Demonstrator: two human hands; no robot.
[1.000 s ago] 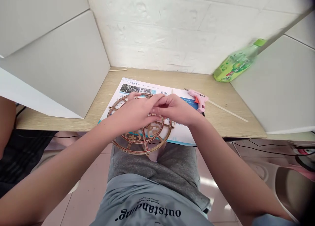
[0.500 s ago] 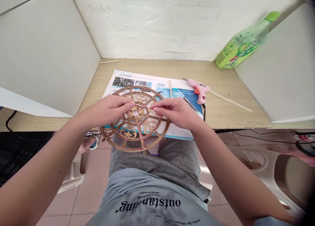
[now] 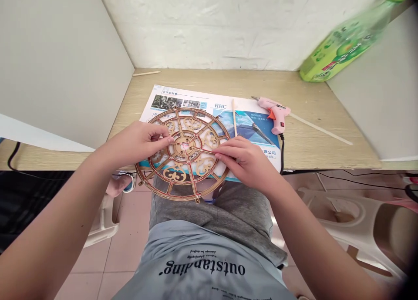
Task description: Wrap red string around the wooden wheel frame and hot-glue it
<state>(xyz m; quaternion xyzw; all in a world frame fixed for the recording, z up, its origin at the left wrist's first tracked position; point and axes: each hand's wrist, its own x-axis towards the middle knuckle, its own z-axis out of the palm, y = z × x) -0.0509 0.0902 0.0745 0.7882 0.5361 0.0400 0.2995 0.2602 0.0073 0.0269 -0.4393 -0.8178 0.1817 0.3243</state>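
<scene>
A round laser-cut wooden wheel (image 3: 174, 173) with scrollwork panels and spokes lies on the printed sheet, its lower rim reaching past the desk's front edge. My left hand (image 3: 133, 144) grips its left side, fingertips close to the central hub. My right hand (image 3: 246, 163) rests on its right side, fingers pinched on a thin red thread (image 3: 202, 150) that runs from the hub. Part of the wheel's left and right panels is hidden under my hands.
A pink glue gun (image 3: 272, 112) with a black cord and a thin wooden stick (image 3: 234, 117) sit near the sheet (image 3: 209, 100). A longer stick (image 3: 321, 129) lies on the desk (image 3: 228, 80). A green plastic bottle (image 3: 346, 43) stands tilted at back right, between white panels.
My hands have drawn apart and uncovered the wheel's hub. My right hand has moved right along the red thread. The view has tilted down, so the desk items sit higher in the picture.
</scene>
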